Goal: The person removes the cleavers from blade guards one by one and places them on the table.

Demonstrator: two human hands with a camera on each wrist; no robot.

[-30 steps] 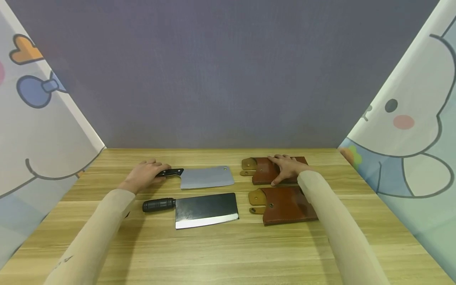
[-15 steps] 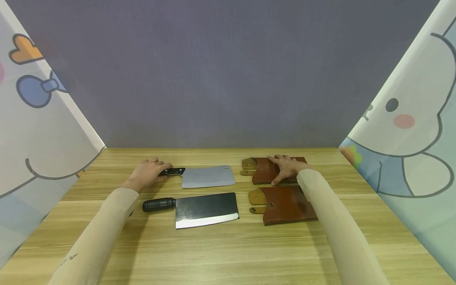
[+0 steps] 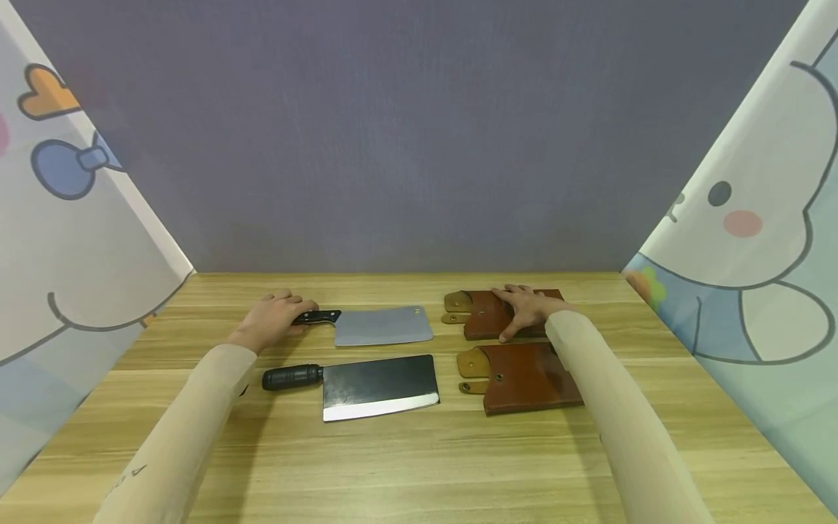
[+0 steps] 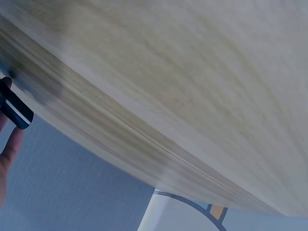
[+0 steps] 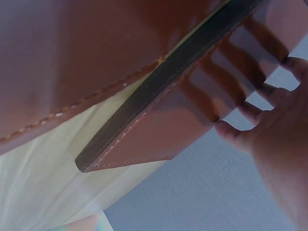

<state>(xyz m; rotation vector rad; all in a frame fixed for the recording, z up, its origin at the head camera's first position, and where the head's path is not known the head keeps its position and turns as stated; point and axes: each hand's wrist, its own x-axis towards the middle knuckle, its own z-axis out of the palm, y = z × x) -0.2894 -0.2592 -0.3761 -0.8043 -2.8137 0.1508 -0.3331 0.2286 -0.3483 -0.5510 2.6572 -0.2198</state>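
In the head view my left hand (image 3: 273, 319) holds the black riveted handle of a silver cleaver (image 3: 382, 327) lying flat at the back. The left wrist view has the handle (image 4: 18, 109) at its left edge, between thumb and fingers. A darker cleaver (image 3: 380, 382) with a black round handle lies nearer. My right hand (image 3: 529, 307) rests with spread fingers on the farther brown leather sheath (image 3: 479, 317). Seen from the right wrist, its fingertips touch that sheath's top face. A second leather sheath (image 3: 527, 378) lies just nearer, partly beneath the right forearm in view.
Everything lies on a wood-grain table (image 3: 393, 473). A grey panel (image 3: 406, 145) rises along its far edge. Side panels printed with cartoon figures stand at the left (image 3: 72, 240) and right (image 3: 753, 306). The sheaths' strap ends (image 3: 473, 364) point toward the blades.
My left hand and the silver cleaver have shifted slightly to the right. The right hand, both sheaths and the darker cleaver stay where they were.
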